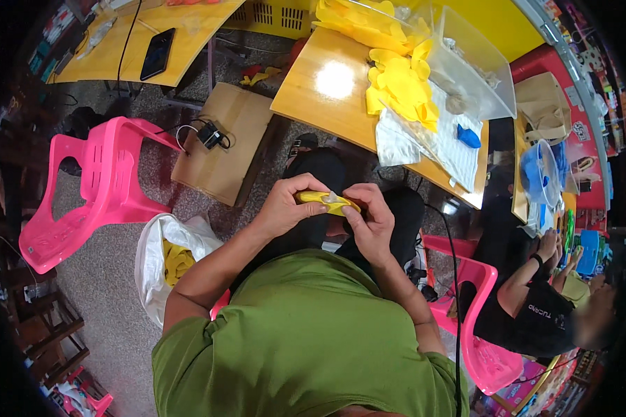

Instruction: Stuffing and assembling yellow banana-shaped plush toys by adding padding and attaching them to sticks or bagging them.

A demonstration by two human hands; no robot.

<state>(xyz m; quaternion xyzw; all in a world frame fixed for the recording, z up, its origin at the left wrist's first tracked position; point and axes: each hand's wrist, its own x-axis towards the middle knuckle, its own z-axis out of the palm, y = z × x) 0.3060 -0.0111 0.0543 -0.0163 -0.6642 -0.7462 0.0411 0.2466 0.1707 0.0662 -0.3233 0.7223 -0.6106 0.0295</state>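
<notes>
Above my lap, both hands hold a small yellow fabric piece (314,197) between them. My left hand (289,208) pinches its left end, thumb on top. My right hand (371,221) grips the right end with thumb and fingers. A whitish tuft (332,198) shows at the middle of the piece; whether it is stuffing I cannot tell. On the wooden table (313,90) ahead lies a heap of yellow petal-shaped fabric pieces (400,83). A white cloth (452,139) beside it bears a small blue piece (468,136).
A clear plastic bin (476,62) stands at the table's far right. On my left are a white sack (153,257) with yellow pieces, a pink chair (104,181) and a cardboard box (222,139) bearing a black adapter (210,135). A co-worker (535,299) sits at right. A black cable (456,278) hangs nearby.
</notes>
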